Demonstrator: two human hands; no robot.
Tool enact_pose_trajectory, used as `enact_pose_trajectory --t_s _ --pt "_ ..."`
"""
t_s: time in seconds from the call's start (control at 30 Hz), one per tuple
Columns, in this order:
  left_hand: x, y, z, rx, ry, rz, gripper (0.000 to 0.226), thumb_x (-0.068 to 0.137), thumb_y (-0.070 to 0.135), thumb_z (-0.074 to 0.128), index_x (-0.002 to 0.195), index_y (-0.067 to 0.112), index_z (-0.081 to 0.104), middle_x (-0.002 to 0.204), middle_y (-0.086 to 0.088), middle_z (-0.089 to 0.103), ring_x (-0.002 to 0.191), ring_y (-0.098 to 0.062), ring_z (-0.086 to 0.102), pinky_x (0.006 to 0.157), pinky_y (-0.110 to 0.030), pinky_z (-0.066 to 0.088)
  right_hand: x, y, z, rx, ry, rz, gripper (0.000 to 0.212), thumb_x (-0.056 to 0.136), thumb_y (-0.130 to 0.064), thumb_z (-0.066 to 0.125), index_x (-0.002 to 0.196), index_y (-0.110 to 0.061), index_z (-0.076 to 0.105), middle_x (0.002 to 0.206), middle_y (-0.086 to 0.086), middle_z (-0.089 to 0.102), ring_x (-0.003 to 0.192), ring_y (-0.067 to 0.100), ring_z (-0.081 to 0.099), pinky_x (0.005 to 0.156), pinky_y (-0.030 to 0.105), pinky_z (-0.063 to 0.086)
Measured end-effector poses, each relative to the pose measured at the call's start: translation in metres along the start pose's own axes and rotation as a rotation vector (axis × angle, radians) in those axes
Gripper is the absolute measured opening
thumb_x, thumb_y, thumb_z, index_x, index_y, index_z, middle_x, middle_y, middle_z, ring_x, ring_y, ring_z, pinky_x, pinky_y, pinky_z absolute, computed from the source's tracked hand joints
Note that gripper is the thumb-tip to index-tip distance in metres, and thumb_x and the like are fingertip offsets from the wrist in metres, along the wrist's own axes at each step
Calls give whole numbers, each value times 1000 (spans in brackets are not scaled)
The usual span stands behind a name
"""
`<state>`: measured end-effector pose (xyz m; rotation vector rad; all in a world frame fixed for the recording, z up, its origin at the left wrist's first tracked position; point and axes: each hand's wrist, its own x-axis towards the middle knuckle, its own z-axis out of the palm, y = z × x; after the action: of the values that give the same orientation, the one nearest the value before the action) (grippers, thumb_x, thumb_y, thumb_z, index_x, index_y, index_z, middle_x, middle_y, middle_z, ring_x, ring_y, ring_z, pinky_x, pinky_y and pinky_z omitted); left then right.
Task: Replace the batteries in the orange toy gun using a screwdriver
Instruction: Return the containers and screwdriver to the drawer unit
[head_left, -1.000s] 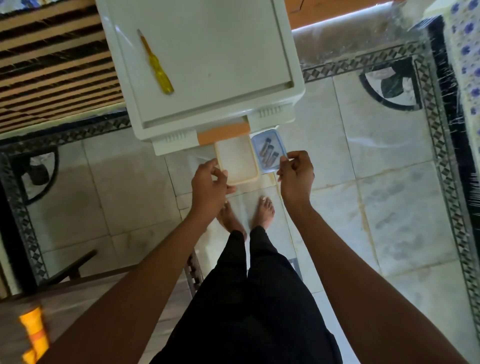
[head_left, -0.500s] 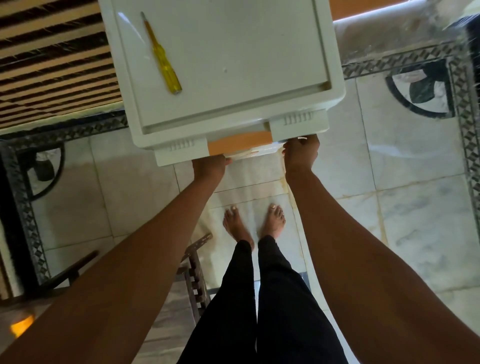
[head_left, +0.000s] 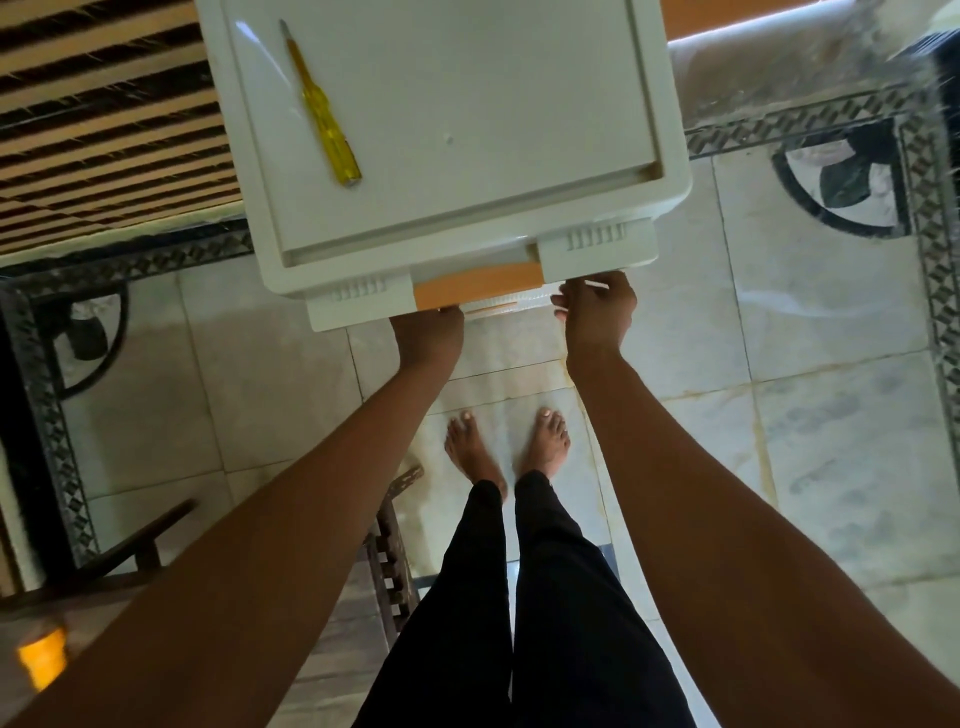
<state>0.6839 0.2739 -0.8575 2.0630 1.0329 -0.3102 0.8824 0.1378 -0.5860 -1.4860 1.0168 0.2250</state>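
Observation:
A yellow-handled screwdriver (head_left: 324, 117) lies on the top of a white plastic drawer unit (head_left: 493, 156). Below its orange drawer front (head_left: 478, 288) only a thin strip of the pale battery box (head_left: 501, 306) shows, held between my hands. My left hand (head_left: 428, 338) is at the box's left end, with its fingertips hidden under the drawer front. At the right end my right hand (head_left: 597, 312) pinches the box's rim. A blurred orange object (head_left: 41, 657) sits at the lower left; whether it is the toy gun I cannot tell. The batteries are out of sight.
I stand barefoot on pale floor tiles (head_left: 779, 441) with a dark patterned border (head_left: 930, 260). A dark wooden chair frame (head_left: 392, 545) is just left of my legs. Wooden slats (head_left: 104, 130) lie left of the drawer unit.
A second ago the open box with several batteries was out in front of the unit in both hands. It has since gone in under the drawer front, and my hands followed it.

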Motion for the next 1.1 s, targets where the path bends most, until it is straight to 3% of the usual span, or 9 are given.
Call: enact_pose_trajectory --t_s 0.07,0.13,0.2,0.37,0.6,0.7,0.8,0.97,1.1 --pt "-56 159 -104 12 -5 53 39 109 20 56 145 8 57 150 -11 58 139 -25 56 112 -30 42 -18 -1 -13 -51 -41 -36 9 94 -7 67 103 -7 66 85 11 76 63 17 71 65 32 57" --pt "-69 230 -179 -107 20 127 25 104 12 63 128 4 65 125 -7 70 106 -12 68 89 -14 47 -40 -2 -27 -127 -86 -93 7 94 -8 65 100 -10 68 84 7 76 66 16 74 68 37 59" --pt "-90 268 -220 -179 -6 203 20 103 12 64 122 7 67 113 -1 71 94 -3 66 76 -3 46 -65 -8 -41 -181 -124 -153 9 93 -10 63 97 -14 70 83 1 76 71 16 76 75 42 61" --pt "-146 288 -264 -189 -18 411 17 102 7 65 118 9 70 108 -1 74 92 -8 68 79 -8 49 -129 -35 -61 -252 -215 -346 8 95 -7 64 93 -13 70 80 -3 74 73 17 74 75 36 60" --pt "-131 335 -314 -120 295 731 14 97 0 66 110 2 69 107 -12 64 95 -13 63 82 -18 51 -161 -90 -38 -263 -179 -705 8 95 -5 67 96 -12 71 89 -2 72 84 8 68 78 12 47" --pt "-100 358 -326 -63 365 702 18 95 3 66 113 1 68 114 -16 60 99 -12 58 90 -6 41 -151 -110 -14 -339 -144 -930 9 92 -5 64 99 -8 70 99 5 67 92 15 65 85 25 50" --pt "-68 378 -332 20 361 592 28 94 12 68 120 4 62 124 -16 56 107 -23 61 89 -14 43 -128 -116 10 -477 -173 -1041 17 90 -10 63 105 -8 69 112 9 63 105 28 62 91 49 51" --pt "-36 403 -333 151 369 422 41 99 35 69 126 6 59 129 -13 57 112 -27 62 77 -29 45 -104 -107 21 -618 -141 -1164 19 93 -14 64 106 -5 73 120 13 65 111 33 60 95 45 46" --pt "-20 413 -336 239 373 367 32 100 33 68 116 5 64 116 -12 67 108 -26 65 72 -33 47 -101 -102 16 -612 -167 -1215 18 96 -12 65 108 -3 74 121 13 66 113 32 60 98 42 46"
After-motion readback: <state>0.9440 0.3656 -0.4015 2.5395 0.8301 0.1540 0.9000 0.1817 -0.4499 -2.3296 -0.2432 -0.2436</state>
